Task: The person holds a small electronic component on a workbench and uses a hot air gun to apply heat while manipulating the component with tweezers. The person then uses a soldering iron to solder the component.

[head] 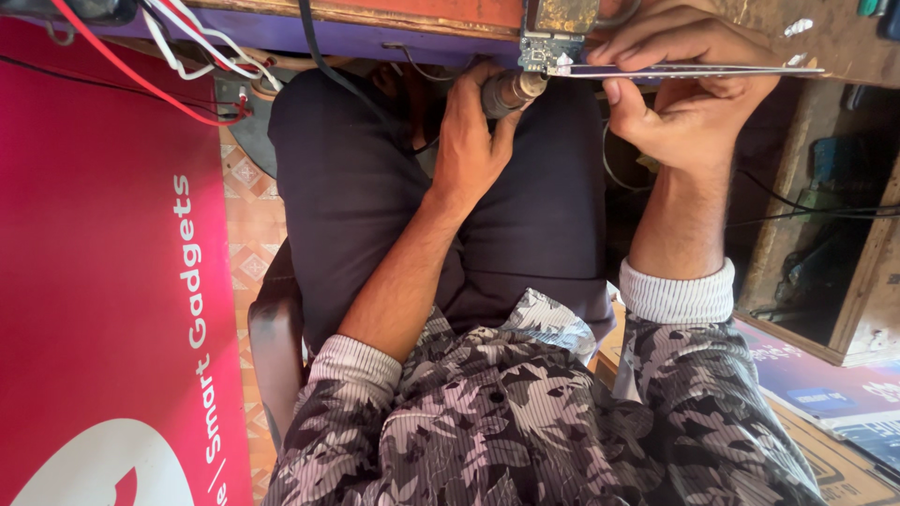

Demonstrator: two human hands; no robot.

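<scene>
Here, near the top middle of the frame, the left hand (473,141) is wrapped around a metal-tipped tool (506,91), fingers curled fully closed about its grey barrel, the nozzle end pointing to the right toward a small circuit board (548,47). The board sits at the very top edge of the frame, a greenish-blue piece with a brassy plate above it, resting against the edge of a worn wooden bench (394,14). The right hand (684,89), in the upper right, pinches a pair of long thin tweezers (694,70); thumb below and fingers above are pressed shut on them, and the tweezer tips reach left to touch the lower corner of the board, just beside the tool's nozzle. Red and white wires (187,56) trail across the upper left. A large red sign (103,281) fills the left side of the frame. The person's dark trousers (366,197) lie under both forearms, with patterned grey sleeves (525,412) across the bottom.
</scene>
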